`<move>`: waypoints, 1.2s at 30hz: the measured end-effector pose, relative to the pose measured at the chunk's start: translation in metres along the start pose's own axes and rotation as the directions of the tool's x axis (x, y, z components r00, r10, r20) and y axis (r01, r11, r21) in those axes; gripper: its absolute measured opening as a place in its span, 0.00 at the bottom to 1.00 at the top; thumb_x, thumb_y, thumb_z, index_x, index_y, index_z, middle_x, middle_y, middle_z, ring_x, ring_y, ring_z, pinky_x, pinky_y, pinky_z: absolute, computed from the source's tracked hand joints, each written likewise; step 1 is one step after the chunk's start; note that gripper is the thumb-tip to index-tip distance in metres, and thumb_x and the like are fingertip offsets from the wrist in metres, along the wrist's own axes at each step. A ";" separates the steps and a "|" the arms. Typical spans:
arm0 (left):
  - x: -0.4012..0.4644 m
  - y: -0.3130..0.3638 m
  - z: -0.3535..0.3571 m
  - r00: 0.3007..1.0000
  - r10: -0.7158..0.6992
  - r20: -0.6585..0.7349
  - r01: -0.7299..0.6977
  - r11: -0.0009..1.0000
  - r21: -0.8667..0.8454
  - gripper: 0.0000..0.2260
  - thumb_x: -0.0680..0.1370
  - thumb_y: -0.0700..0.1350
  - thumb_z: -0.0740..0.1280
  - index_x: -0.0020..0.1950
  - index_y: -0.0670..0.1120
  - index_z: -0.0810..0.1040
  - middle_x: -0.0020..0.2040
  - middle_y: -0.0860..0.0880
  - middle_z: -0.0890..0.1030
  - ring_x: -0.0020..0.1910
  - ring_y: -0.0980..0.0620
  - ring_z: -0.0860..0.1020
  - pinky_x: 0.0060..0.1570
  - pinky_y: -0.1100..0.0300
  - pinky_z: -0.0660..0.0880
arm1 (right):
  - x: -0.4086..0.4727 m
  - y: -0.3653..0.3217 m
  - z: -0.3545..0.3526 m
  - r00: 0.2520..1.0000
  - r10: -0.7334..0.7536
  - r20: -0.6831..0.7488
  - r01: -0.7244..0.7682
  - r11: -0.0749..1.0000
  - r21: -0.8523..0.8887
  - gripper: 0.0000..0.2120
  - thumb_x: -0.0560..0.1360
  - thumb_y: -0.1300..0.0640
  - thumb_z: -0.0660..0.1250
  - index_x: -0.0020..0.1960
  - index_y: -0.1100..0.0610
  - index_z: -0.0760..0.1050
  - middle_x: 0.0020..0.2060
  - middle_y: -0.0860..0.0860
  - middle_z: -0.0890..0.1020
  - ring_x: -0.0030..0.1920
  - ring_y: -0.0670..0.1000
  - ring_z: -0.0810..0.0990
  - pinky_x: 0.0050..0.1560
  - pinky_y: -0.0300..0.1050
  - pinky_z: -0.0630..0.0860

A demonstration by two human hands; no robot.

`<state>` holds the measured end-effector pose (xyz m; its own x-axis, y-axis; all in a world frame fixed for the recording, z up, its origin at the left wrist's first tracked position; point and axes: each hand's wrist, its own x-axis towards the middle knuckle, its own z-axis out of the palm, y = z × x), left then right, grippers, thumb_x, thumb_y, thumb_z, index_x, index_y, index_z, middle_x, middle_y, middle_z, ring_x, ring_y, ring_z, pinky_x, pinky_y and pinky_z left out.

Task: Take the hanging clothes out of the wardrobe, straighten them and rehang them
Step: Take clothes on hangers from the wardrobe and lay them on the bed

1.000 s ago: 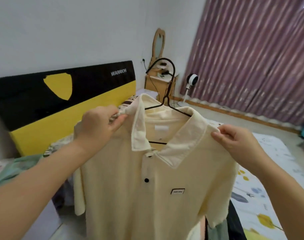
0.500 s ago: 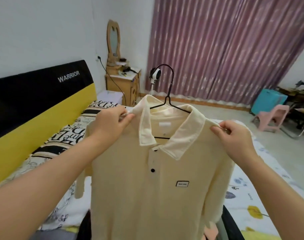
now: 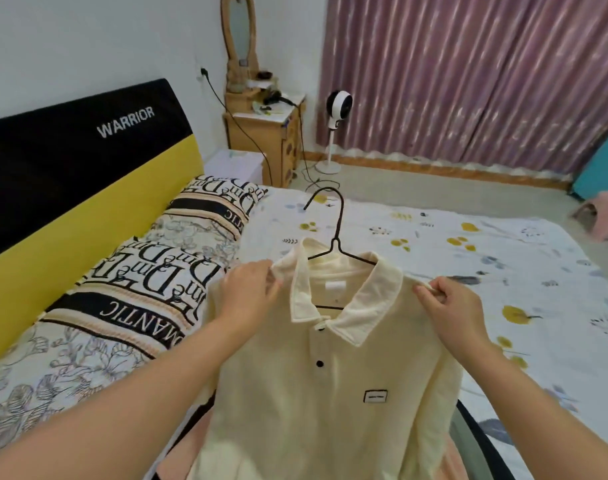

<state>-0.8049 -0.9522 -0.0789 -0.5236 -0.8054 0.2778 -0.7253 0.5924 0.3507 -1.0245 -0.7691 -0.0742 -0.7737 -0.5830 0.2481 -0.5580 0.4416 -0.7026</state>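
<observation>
**Soft polo, held at both shoulders**

Cream polo shirt [image 3: 330,393] on black wire hanger [image 3: 333,233], held over the bed [image 3: 434,237]. Left hand [image 3: 250,296] & right hand [image 3: 449,306] fingers pinched on shoulder seams. Fabric looks light, limp; hanger thin, prob. slides. Best grip: shoulders or hook.

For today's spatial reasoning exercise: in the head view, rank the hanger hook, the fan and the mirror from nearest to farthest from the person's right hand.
From the right hand, which pinches the shirt at its shoulder:
1. Hanger hook: just up and to the left, over the bed.
2. Fan: on the floor beyond the bed, by the curtain.
3. Mirror: on the cabinet against the far wall, left of the fan.
</observation>
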 end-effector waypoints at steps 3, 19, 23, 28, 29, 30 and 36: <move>0.014 -0.007 0.059 0.981 -0.066 0.182 0.049 0.994 0.098 0.26 0.80 0.53 0.56 0.76 0.47 0.53 0.76 0.46 0.56 0.75 0.48 0.55 0.71 0.50 0.56 | 0.035 0.034 0.043 0.997 0.047 0.066 -0.044 0.998 -0.044 0.20 0.76 0.55 0.66 0.29 0.55 0.61 0.25 0.48 0.66 0.30 0.50 0.66 0.35 0.48 0.61; -0.046 -0.060 0.306 0.546 -0.303 0.781 0.069 0.945 0.319 0.31 0.81 0.57 0.51 0.76 0.48 0.37 0.76 0.45 0.35 0.76 0.44 0.38 0.73 0.46 0.42 | 0.101 0.226 0.250 0.857 0.422 0.296 -0.275 0.860 -0.430 0.10 0.78 0.55 0.61 0.50 0.61 0.74 0.49 0.59 0.77 0.55 0.61 0.74 0.57 0.56 0.71; -0.048 -0.065 0.337 0.511 -0.347 0.787 0.084 0.931 0.356 0.33 0.79 0.61 0.50 0.76 0.50 0.36 0.76 0.45 0.33 0.75 0.42 0.36 0.72 0.45 0.39 | 0.069 0.226 0.274 0.851 0.365 0.378 -0.025 0.747 -0.664 0.30 0.79 0.48 0.58 0.76 0.56 0.50 0.74 0.60 0.52 0.75 0.58 0.48 0.69 0.70 0.48; -0.056 -0.072 0.360 0.516 -0.355 0.779 0.056 0.922 0.383 0.39 0.74 0.69 0.44 0.75 0.49 0.34 0.67 0.47 0.24 0.74 0.40 0.33 0.71 0.42 0.36 | 0.034 0.232 0.302 0.723 0.371 0.583 0.118 0.765 -0.633 0.33 0.80 0.42 0.50 0.76 0.52 0.36 0.76 0.57 0.38 0.75 0.61 0.38 0.69 0.71 0.48; -0.056 -0.073 0.360 0.516 -0.349 0.782 0.046 0.923 0.381 0.38 0.75 0.68 0.45 0.75 0.49 0.34 0.67 0.47 0.24 0.74 0.40 0.33 0.71 0.42 0.37 | 0.036 0.238 0.305 0.711 0.371 0.598 0.123 0.771 -0.624 0.34 0.80 0.41 0.50 0.76 0.51 0.35 0.76 0.56 0.37 0.75 0.61 0.37 0.69 0.70 0.49; -0.055 -0.073 0.360 0.514 -0.341 0.787 0.038 0.926 0.376 0.38 0.76 0.67 0.48 0.75 0.49 0.34 0.69 0.46 0.25 0.74 0.40 0.33 0.71 0.42 0.37 | 0.039 0.243 0.307 0.700 0.372 0.609 0.128 0.774 -0.620 0.34 0.80 0.41 0.50 0.76 0.51 0.35 0.75 0.55 0.36 0.75 0.61 0.37 0.69 0.70 0.49; -0.040 -0.077 0.335 0.471 -0.290 0.833 0.025 0.948 0.316 0.33 0.80 0.59 0.52 0.76 0.47 0.37 0.76 0.45 0.36 0.76 0.43 0.40 0.73 0.48 0.43 | 0.063 0.227 0.294 0.602 0.435 0.669 0.143 0.766 -0.627 0.33 0.80 0.49 0.54 0.76 0.48 0.37 0.76 0.53 0.38 0.76 0.58 0.39 0.71 0.66 0.52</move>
<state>-0.8780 -0.9718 -0.4167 -0.4090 -0.5663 -0.7156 -0.8421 0.5364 0.0568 -1.1116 -0.9057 -0.4146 -0.5081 -0.6154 -0.6026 -0.7262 0.6822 -0.0843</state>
